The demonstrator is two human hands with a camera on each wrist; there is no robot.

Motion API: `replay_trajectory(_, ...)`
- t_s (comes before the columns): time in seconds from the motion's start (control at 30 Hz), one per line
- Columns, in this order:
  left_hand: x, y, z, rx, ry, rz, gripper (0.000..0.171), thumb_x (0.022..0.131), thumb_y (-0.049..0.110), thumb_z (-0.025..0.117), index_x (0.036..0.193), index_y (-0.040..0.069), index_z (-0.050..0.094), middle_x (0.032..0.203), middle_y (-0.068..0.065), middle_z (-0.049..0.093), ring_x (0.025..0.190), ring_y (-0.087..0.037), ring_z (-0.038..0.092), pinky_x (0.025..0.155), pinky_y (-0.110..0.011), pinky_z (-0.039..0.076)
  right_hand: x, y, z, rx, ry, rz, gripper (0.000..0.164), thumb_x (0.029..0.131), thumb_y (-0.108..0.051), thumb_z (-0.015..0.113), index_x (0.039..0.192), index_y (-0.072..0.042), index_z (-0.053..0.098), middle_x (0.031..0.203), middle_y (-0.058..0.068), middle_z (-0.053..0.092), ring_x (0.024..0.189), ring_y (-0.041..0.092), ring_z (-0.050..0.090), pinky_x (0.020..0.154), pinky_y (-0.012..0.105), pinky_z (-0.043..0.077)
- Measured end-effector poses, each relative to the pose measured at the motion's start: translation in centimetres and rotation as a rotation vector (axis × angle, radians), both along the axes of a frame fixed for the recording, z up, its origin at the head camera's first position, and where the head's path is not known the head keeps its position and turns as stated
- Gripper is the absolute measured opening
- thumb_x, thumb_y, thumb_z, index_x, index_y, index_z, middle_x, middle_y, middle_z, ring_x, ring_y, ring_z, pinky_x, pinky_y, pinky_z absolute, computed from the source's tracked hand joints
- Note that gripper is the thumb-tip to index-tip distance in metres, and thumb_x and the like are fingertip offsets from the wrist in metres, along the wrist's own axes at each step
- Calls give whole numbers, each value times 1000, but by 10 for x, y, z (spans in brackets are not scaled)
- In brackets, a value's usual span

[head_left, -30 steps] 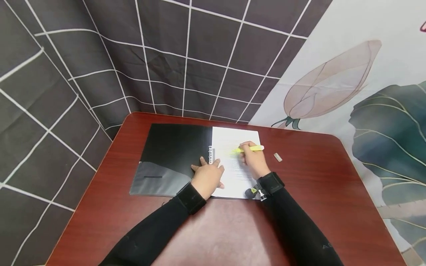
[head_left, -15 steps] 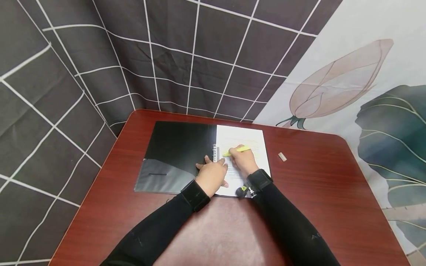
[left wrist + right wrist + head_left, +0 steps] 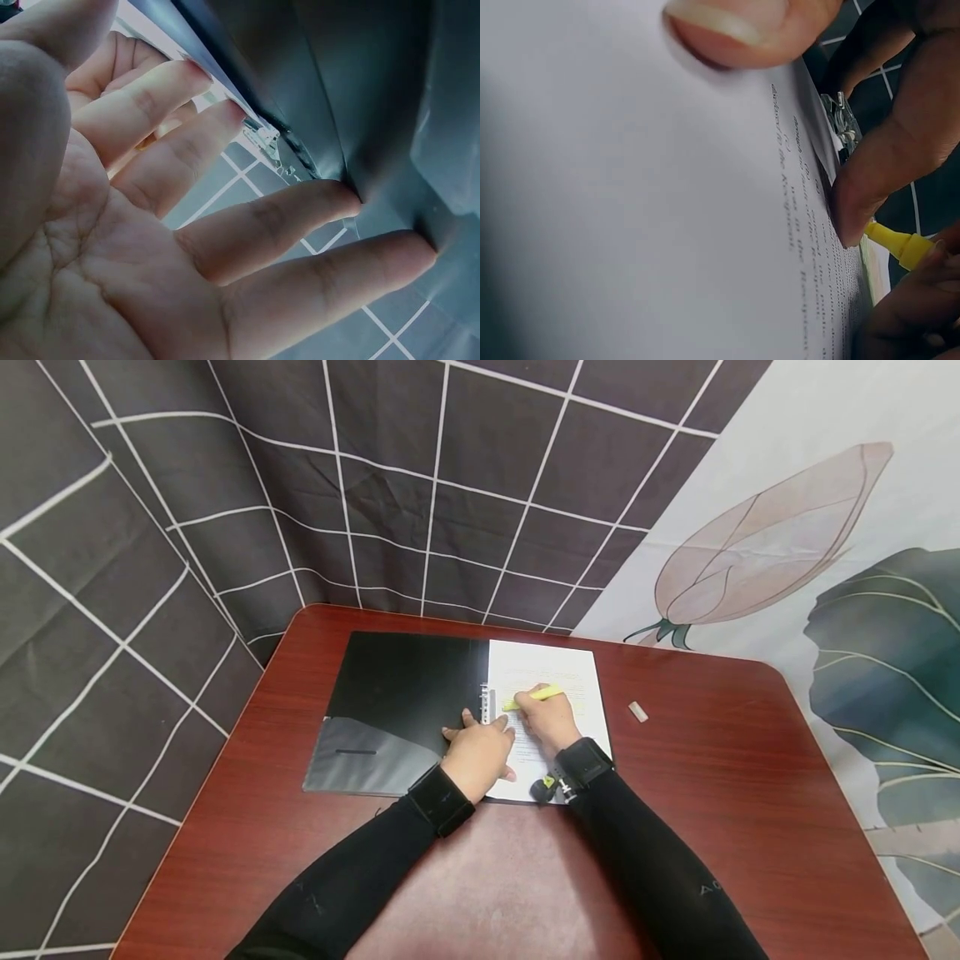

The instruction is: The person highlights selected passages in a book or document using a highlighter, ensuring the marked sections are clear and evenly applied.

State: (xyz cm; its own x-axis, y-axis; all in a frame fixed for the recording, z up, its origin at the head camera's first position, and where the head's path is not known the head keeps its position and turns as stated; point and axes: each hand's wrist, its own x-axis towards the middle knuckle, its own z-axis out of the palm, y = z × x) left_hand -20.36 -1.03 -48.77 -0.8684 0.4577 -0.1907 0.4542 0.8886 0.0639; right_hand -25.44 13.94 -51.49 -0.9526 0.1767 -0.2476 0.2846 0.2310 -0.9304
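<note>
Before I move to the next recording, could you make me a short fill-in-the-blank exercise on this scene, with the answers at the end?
1. The right hand holds a highlighter whose color is ____.
2. The black binder under the left hand lies ____, not closed.
3. In the head view, the small pale block lies to the ____ of the binder.

Missing words: yellow; open; right.
</note>
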Motion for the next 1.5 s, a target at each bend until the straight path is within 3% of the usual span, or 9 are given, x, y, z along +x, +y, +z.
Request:
replay_trajectory(0.4,0,1,0,-12,17,-15,80,91,63,85,159,24,69,170,5,62,151,-58,59,95,-74,65,0,1,4,78,27,46,23,96,-3,70,79,-16,61,62,-10,52,57,8,45,53,20,36)
replay_trajectory(0.73,-1,1,-1,-9,12,-6,78,92,62,86,158,23,70,170,4,63,151,-58,60,96,-74,65,0,0,6,137,10,28,22,94,-3,71,79,-15,61,63,-9,56,60,9,50,54,19,40)
replay_trajectory(0.83,-5,2,-7,-6,-3,-1,80,91,63,87,159,23,69,171,4,62,152,-59,58,96,-75,64,0,2,5,153,8,19,23,94,-3,70,78,-16,60,63,-9,56,59,9,50,55,20,40)
replay_trajectory(0.97,-12,5,-28,-2,9,-2,84,88,67,88,159,25,69,172,5,60,152,-61,56,93,-79,63,-1,4,3,183,-7,19,23,94,-4,70,77,-16,59,65,-7,56,62,11,50,56,22,40)
replay_trajectory(1.1,-12,5,-27,-14,8,-9,84,89,67,86,160,25,68,173,5,60,152,-60,57,93,-78,64,-1,5,4,196,-12,21,23,94,-6,70,77,-17,59,68,-6,56,67,12,51,59,23,41)
replay_trajectory(1.17,-13,5,-33,-9,49,-14,81,87,66,88,156,26,71,169,5,64,149,-59,62,91,-77,65,-1,5,4,195,-5,19,24,94,-6,70,76,-17,58,68,-6,56,67,13,51,60,23,41)
replay_trajectory(1.33,-5,2,-19,-22,127,-33,78,86,66,88,151,25,75,162,4,70,140,-55,71,88,-70,68,-1,5,5,189,11,18,25,93,-5,70,75,-17,57,67,-7,54,66,12,50,58,22,39)
replay_trajectory(1.4,1,0,-4,-36,126,-40,78,88,66,87,153,24,74,163,3,69,139,-54,71,89,-67,69,-1,6,4,189,11,17,25,93,-5,70,75,-17,57,67,-7,54,66,12,50,58,22,39)
replay_trajectory(1.5,4,0,-3,-48,151,-50,79,88,66,86,154,24,73,163,5,69,137,-53,73,89,-65,70,-1,6,4,197,10,14,25,93,-5,70,76,-17,57,68,-7,54,66,12,50,58,22,39)
